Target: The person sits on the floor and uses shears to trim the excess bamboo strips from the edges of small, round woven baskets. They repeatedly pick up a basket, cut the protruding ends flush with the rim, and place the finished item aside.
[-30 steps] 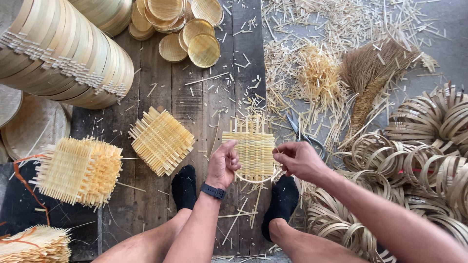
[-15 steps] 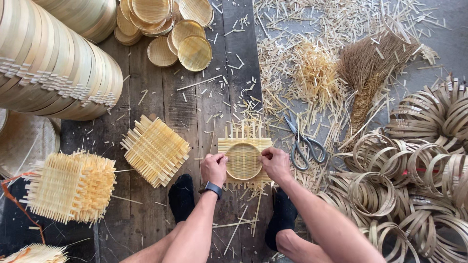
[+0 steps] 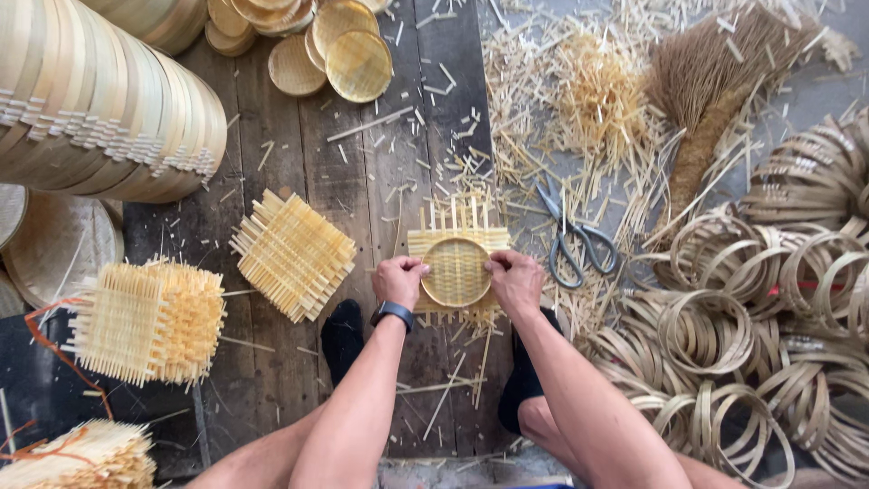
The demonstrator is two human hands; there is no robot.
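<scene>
Both hands are pressing a bamboo ring (image 3: 456, 271) down onto a square woven bamboo mat (image 3: 457, 243), which is lying on the dark wooden floorboards (image 3: 380, 172) just ahead of the person's feet. The left hand (image 3: 398, 279) is closing its fingers on the ring's left edge, and the right hand (image 3: 514, 281) is gripping the right edge the same way. Scissors (image 3: 572, 237) are lying just right of the mat among bamboo offcuts (image 3: 588, 91). A loose woven mat (image 3: 293, 254) is sitting to the left, with a stack of mats (image 3: 149, 321) beyond it. Bamboo hoops (image 3: 769, 317) are piling up on the right.
</scene>
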